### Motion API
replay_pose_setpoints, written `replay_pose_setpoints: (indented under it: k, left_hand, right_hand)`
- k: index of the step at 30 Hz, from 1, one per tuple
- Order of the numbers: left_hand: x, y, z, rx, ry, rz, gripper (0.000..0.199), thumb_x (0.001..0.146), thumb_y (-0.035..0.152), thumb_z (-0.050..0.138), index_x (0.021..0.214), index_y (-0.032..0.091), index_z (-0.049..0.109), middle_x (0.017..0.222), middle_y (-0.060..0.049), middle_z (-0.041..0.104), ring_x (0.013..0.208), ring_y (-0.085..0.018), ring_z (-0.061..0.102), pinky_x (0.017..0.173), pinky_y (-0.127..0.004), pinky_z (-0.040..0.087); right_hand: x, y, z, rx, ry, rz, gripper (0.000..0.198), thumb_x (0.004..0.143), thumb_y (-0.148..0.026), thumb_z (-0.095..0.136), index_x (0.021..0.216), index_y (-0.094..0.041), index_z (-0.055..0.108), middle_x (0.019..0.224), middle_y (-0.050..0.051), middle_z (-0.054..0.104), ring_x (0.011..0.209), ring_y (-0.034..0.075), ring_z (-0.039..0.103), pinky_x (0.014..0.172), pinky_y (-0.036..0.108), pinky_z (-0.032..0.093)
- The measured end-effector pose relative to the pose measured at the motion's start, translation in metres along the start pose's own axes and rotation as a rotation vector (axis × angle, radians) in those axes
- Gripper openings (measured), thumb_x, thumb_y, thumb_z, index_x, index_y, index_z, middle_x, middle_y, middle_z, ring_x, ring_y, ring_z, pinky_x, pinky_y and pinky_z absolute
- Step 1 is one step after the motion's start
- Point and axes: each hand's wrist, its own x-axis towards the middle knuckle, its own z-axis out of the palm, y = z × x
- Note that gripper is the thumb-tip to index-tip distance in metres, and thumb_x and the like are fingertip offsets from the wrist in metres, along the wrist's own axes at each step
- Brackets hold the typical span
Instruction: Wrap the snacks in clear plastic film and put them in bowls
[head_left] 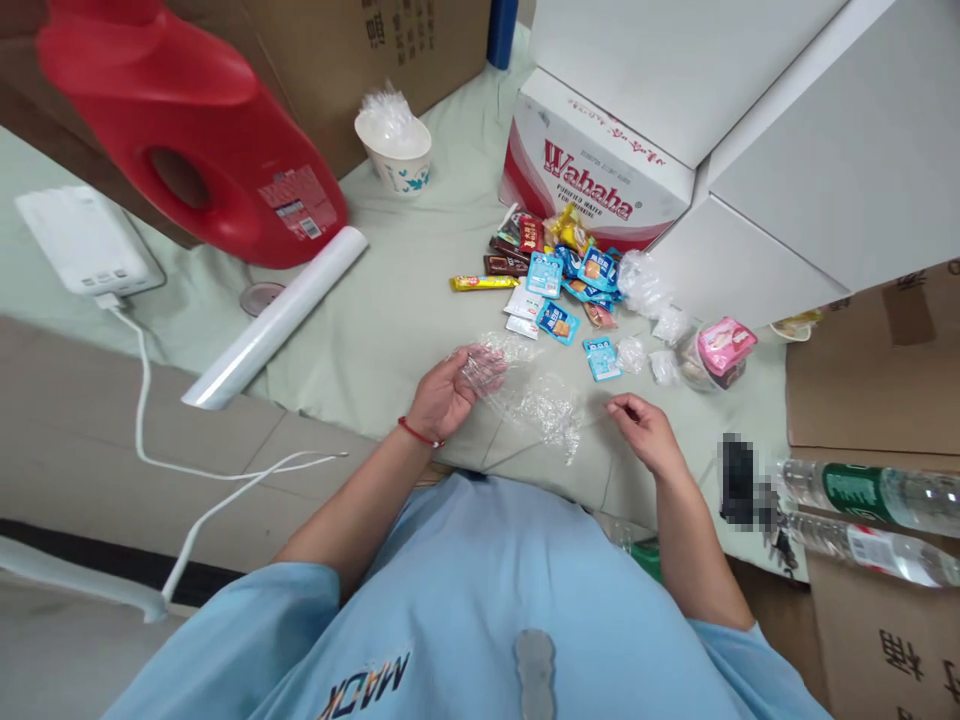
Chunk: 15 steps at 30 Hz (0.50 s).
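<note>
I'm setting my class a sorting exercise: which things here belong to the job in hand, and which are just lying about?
Seemingly in the job:
clear plastic film on the left hand
perhaps the snack packets beyond it

Seemingly lying about:
red jug
white power bank
Wahaha water carton
green-labelled plastic bottle

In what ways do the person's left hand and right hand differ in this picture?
The left hand has clear plastic film over its fingers; the right hand shows no film on it. The left hand's fingers are fairly extended, while the right hand's bend in near its thumb. A red bracelet circles the left hand's wrist; none shows at the right hand's. Both hands are ungloved, above the pale green cloth.
</note>
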Motion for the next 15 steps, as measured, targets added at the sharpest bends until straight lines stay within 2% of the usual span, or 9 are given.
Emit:
replay_pose_setpoints:
  k: [2,4,6,8,10,11,13,15]
  left_hand:
    - [0.008,0.008,-0.001,0.099,-0.020,0.005,0.021,0.091,0.032,0.069,0.103,0.016,0.071,0.111,-0.012,0.076,0.102,-0.026,0.075,0.094,-0.043,0.060]
    - [0.013,0.015,-0.004,0.242,0.015,0.084,0.030,0.082,0.029,0.078,0.108,0.018,0.070,0.119,-0.011,0.073,0.109,-0.026,0.071,0.098,-0.041,0.057]
    - [0.012,0.021,-0.007,0.448,0.128,0.259,0.049,0.072,0.025,0.084,0.118,0.022,0.066,0.132,-0.009,0.067,0.124,-0.026,0.063,0.105,-0.039,0.052]
    - [0.003,0.022,-0.006,0.693,0.295,0.486,0.063,0.067,0.022,0.086,0.126,0.024,0.062,0.143,-0.009,0.059,0.134,-0.027,0.054,0.108,-0.037,0.048]
    - [-0.012,0.019,-0.002,0.892,0.427,0.683,0.060,0.069,0.022,0.083,0.126,0.023,0.062,0.142,-0.009,0.056,0.133,-0.026,0.053,0.105,-0.035,0.048]
    - [-0.020,0.014,0.002,0.953,0.434,0.734,0.051,0.073,0.023,0.080,0.121,0.023,0.064,0.135,-0.008,0.059,0.126,-0.025,0.056,0.100,-0.034,0.049]
    - [-0.035,0.001,0.011,1.000,0.297,0.687,0.025,0.081,0.027,0.072,0.105,0.021,0.068,0.113,-0.006,0.067,0.104,-0.020,0.063,0.088,-0.031,0.051]
    - [-0.045,-0.017,0.020,0.995,0.085,0.493,0.012,0.085,0.031,0.065,0.091,0.021,0.069,0.093,-0.003,0.069,0.086,-0.017,0.064,0.077,-0.028,0.050]
  right_hand:
    - [0.016,0.001,0.013,-0.056,0.014,-0.050,0.039,0.082,-0.058,0.069,0.090,-0.020,0.075,0.086,0.005,0.071,0.068,0.017,0.055,0.067,0.031,0.044]
    - [0.024,0.003,0.029,-0.058,-0.016,-0.035,0.041,0.081,-0.058,0.069,0.094,-0.020,0.075,0.087,0.005,0.071,0.068,0.017,0.055,0.068,0.031,0.044]
    - [0.024,0.006,0.043,-0.024,-0.065,0.005,0.040,0.079,-0.056,0.072,0.094,-0.019,0.073,0.080,0.002,0.069,0.066,0.016,0.053,0.066,0.030,0.042]
    - [0.019,0.009,0.054,0.020,-0.065,0.037,0.035,0.077,-0.053,0.074,0.086,-0.019,0.070,0.070,-0.001,0.062,0.064,0.015,0.050,0.063,0.028,0.039]
    - [0.012,0.011,0.062,0.058,-0.023,0.057,0.032,0.078,-0.051,0.073,0.079,-0.020,0.067,0.065,-0.003,0.056,0.061,0.014,0.045,0.060,0.028,0.036]
    - [0.007,0.010,0.066,0.074,0.000,0.062,0.031,0.079,-0.050,0.072,0.079,-0.020,0.066,0.064,-0.003,0.055,0.060,0.013,0.044,0.060,0.027,0.035]
    - [-0.001,0.008,0.071,0.096,0.037,0.059,0.030,0.082,-0.050,0.070,0.081,-0.020,0.066,0.066,-0.003,0.056,0.060,0.013,0.043,0.059,0.027,0.035]
    - [-0.010,0.003,0.074,0.085,0.072,0.026,0.029,0.085,-0.049,0.068,0.082,-0.020,0.067,0.069,-0.002,0.057,0.061,0.014,0.044,0.060,0.027,0.037]
